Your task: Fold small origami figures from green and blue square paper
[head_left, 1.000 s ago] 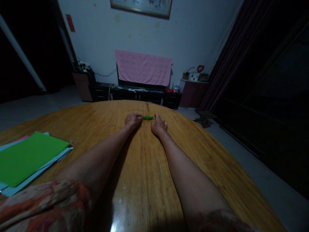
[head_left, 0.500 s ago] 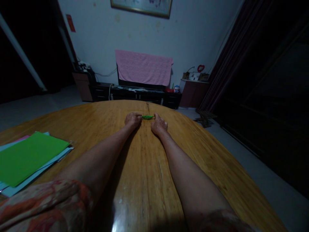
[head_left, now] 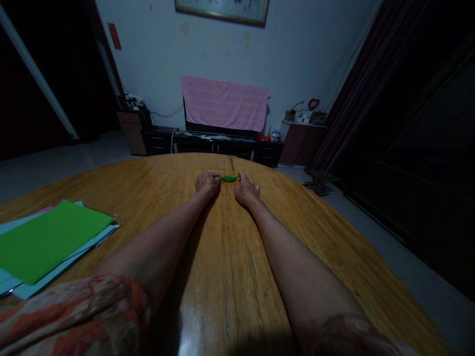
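Note:
A small folded green paper piece [head_left: 229,178] lies on the round wooden table [head_left: 326,247] far out in front of me. My left hand [head_left: 208,182] rests on the table at its left end, fingers curled and pinching it. My right hand [head_left: 246,190] sits at its right end, thumb and fingers closed on it. Both forearms stretch out along the tabletop.
A stack of coloured paper sheets [head_left: 48,240], green on top, lies at the table's left edge. Beyond the table stand a low dark cabinet [head_left: 215,143] with a pink cloth [head_left: 224,104] draped over a screen, and a small side cabinet [head_left: 302,141].
The view has shifted slightly to the right. Both hands stay on the green paper piece in the same place.

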Tool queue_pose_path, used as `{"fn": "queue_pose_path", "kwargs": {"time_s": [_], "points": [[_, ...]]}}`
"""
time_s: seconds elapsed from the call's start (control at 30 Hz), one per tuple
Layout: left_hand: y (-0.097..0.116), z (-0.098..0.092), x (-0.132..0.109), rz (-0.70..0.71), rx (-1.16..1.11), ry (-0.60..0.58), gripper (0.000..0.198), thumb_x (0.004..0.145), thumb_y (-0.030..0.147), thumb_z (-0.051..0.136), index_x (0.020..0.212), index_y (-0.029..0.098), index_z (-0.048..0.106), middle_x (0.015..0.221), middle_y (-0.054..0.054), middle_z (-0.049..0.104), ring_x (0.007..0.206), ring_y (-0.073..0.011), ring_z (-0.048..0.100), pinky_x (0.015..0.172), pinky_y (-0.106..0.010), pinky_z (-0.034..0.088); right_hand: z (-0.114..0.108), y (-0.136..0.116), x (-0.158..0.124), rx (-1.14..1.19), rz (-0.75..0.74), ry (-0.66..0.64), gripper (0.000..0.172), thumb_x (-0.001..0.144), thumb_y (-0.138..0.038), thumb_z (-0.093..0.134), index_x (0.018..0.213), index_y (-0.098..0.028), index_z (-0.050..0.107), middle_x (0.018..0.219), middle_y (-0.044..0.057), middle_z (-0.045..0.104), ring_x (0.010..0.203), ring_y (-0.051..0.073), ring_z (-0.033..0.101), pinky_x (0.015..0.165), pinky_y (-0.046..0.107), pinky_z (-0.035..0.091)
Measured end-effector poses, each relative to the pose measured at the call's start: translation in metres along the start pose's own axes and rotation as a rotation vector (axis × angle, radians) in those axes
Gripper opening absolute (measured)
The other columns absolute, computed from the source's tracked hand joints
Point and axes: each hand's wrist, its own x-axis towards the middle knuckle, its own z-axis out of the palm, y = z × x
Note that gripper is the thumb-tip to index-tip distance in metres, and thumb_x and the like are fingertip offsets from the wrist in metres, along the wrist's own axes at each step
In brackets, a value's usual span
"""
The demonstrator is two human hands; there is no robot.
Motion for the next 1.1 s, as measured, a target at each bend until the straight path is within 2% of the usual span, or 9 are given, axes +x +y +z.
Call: {"fn": "queue_pose_path", "kwargs": {"time_s": [0.33,0.73,0.97,1.1], "points": [[-0.001,-0.001,0.001,-0.044,-0.041,0.007,0.031,0.079,0.034,0.060,0.106,0.025,0.073,0.102,-0.004,0.074,0.093,-0.0181,0.066,0.081,-0.024,0.049,0.004,0.000,0.004,-0.007,-0.025,-0.001,0.059,0.082,-0.018,0.040,0.141,-0.024,0.032,0.140,0.008,0.049,0.128,0.027,0.040,0.104,0.051,0.027],[-0.001,-0.001,0.003,-0.036,-0.004,0.003,0.029,0.081,0.034,0.059,0.104,0.024,0.074,0.103,-0.005,0.074,0.096,-0.0193,0.067,0.082,-0.025,0.050,0.005,0.003,0.005,0.006,-0.025,0.001,0.060,0.081,-0.018,0.040,0.140,-0.023,0.032,0.139,0.009,0.050,0.127,0.026,0.042,0.104,0.051,0.027],[-0.011,0.005,0.007,-0.002,0.025,0.041,0.037,0.085,0.022,0.053,0.119,0.014,0.066,0.123,-0.009,0.065,0.116,-0.0192,0.058,0.098,-0.025,0.041,0.004,0.002,0.003,0.036,-0.013,0.038,0.064,0.081,-0.019,0.041,0.144,-0.019,0.026,0.146,0.011,0.041,0.131,0.026,0.038,0.107,0.049,0.026],[-0.015,0.001,-0.001,-0.031,0.062,0.055,0.041,0.084,0.017,0.051,0.123,0.015,0.063,0.123,-0.010,0.065,0.115,-0.0207,0.059,0.093,-0.026,0.044,0.004,0.000,-0.001,0.039,0.018,0.098,0.066,0.080,-0.016,0.043,0.144,-0.016,0.026,0.148,0.014,0.038,0.133,0.027,0.035,0.107,0.045,0.028]]}}
